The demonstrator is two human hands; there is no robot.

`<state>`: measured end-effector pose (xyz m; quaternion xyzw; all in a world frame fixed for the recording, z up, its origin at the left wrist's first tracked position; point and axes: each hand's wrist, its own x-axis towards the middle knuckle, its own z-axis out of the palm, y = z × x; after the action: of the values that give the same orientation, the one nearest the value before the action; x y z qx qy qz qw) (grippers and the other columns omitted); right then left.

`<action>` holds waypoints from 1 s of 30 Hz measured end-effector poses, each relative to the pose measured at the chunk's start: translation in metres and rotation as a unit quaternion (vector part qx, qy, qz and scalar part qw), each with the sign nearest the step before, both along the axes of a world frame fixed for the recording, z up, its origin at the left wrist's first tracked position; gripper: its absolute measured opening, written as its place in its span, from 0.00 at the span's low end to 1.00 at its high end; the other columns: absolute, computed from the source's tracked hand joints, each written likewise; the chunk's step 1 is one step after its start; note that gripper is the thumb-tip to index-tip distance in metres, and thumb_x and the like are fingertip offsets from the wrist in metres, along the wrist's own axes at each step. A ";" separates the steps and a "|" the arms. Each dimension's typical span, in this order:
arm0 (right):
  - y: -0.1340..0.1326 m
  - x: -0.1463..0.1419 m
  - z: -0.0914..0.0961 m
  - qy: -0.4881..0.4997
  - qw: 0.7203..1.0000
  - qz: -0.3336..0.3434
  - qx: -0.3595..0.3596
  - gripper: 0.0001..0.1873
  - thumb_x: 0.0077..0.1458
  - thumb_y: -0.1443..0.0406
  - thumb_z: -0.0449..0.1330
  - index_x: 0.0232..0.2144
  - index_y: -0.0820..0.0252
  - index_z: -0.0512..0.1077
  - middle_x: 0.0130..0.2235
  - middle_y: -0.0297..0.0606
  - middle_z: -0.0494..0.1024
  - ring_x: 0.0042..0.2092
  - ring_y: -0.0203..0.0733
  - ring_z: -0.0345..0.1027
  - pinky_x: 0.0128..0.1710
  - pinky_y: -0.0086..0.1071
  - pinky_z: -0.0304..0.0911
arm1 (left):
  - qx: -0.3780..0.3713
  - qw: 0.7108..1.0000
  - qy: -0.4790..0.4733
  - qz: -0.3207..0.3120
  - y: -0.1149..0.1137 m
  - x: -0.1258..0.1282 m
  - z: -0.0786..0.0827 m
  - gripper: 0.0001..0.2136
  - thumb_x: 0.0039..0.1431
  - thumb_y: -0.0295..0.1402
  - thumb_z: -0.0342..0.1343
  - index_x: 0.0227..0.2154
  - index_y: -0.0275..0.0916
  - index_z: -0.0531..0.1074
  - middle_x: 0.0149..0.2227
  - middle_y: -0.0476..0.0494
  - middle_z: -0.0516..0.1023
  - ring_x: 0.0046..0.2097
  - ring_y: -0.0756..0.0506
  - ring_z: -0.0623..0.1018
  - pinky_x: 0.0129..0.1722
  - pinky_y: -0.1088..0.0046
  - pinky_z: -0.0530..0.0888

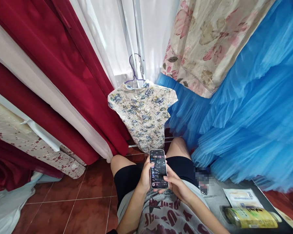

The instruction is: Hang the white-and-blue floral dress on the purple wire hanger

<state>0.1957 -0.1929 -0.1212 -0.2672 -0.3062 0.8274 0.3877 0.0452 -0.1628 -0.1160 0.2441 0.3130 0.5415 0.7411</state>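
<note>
I sit with a smartphone (158,168) held upright over my lap, its lit screen facing me. My left hand (146,176) wraps round the phone's left edge, thumb resting on the screen. My right hand (175,184) cups the phone's lower right side from behind, fingers curled on it. Both hands are closed on the phone. Beyond my knees a small floral dress (143,113) hangs on a purple hanger (134,70).
Red and white drapes (63,81) hang at the left. A blue tulle skirt (254,123) and a floral fabric (210,39) fill the right. A yellow-green can (251,217) and a paper packet (241,197) lie on a dark surface at the lower right. The floor is red-brown tile (88,198).
</note>
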 end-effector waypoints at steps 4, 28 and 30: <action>0.001 -0.001 0.002 -0.009 1.000 0.004 0.000 0.43 0.58 0.60 0.63 0.70 0.49 0.48 0.53 0.44 0.78 0.37 0.47 0.80 0.34 0.38 0.73 | -0.006 1.000 0.003 0.004 0.000 0.000 0.000 0.23 0.57 0.33 0.54 0.57 0.40 0.69 0.51 0.37 0.80 0.51 0.37 0.80 0.55 0.59 0.72; 0.005 -0.009 -0.005 -0.103 0.993 -0.053 0.012 0.40 0.56 0.55 0.66 0.67 0.49 0.55 0.41 0.39 0.81 0.26 0.41 0.77 0.23 0.32 0.71 | -0.033 0.998 0.009 0.045 0.002 0.006 0.007 0.20 0.60 0.41 0.56 0.53 0.38 0.73 0.47 0.39 0.81 0.50 0.38 0.79 0.51 0.62 0.72; 0.005 -0.009 -0.005 -0.100 0.994 -0.052 0.011 0.40 0.56 0.56 0.66 0.67 0.49 0.55 0.41 0.39 0.82 0.26 0.42 0.77 0.23 0.32 0.71 | -0.037 0.998 0.010 0.047 0.002 0.006 0.008 0.20 0.60 0.41 0.57 0.52 0.38 0.74 0.46 0.39 0.81 0.49 0.38 0.79 0.51 0.62 0.73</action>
<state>0.1870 -0.1875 -0.1258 -0.3600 -0.3384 0.7715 0.4007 0.0512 -0.1611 -0.1081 0.2071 0.3515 0.5614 0.7200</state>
